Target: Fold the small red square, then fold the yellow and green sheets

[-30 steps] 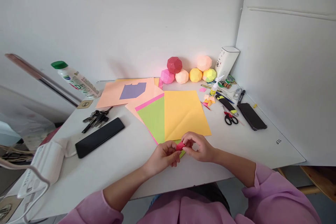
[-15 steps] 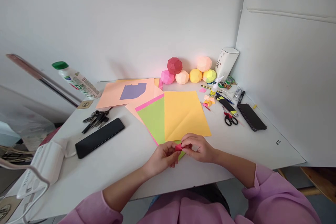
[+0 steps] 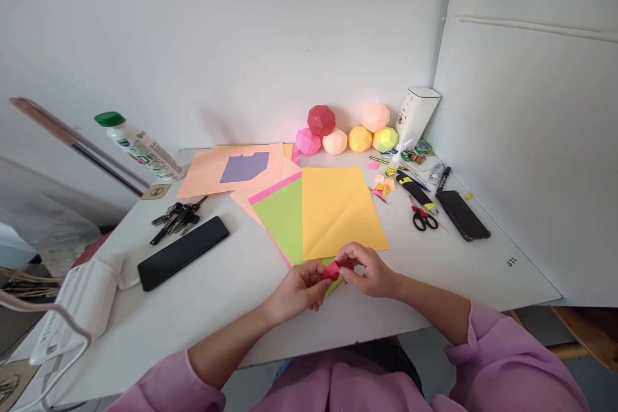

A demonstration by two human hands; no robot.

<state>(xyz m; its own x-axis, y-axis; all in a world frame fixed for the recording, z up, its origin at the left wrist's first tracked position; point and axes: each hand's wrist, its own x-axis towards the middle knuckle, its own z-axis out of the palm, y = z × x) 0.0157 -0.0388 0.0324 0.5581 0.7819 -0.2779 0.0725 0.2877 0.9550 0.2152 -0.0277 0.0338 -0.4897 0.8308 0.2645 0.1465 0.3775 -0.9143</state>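
Between my two hands is a small folded piece of red paper (image 3: 331, 271), held over the near corner of the sheets. My left hand (image 3: 300, 290) pinches its left side between thumb and fingers. The fingertips of my right hand (image 3: 365, 270) are closed on its right edge. Just beyond my hands lies an orange-yellow paper sheet (image 3: 338, 209), partly covering a green sheet (image 3: 280, 219) with a pink edge. At the back, several faceted paper balls stand together, among them a dark red ball (image 3: 321, 120) on top of two others.
To the right lie scissors (image 3: 425, 220), a yellow-black cutter (image 3: 416, 193), a glue bottle (image 3: 394, 164), small paper pieces (image 3: 385, 184) and a phone (image 3: 463, 215). On the left are keys (image 3: 178, 219), a black phone-like slab (image 3: 183, 253), a power strip (image 3: 72, 309) and a green-capped bottle (image 3: 140, 147).
My right hand has shifted slightly to the right. More of the red paper now shows between my fingers. My left hand stays nearly in place.
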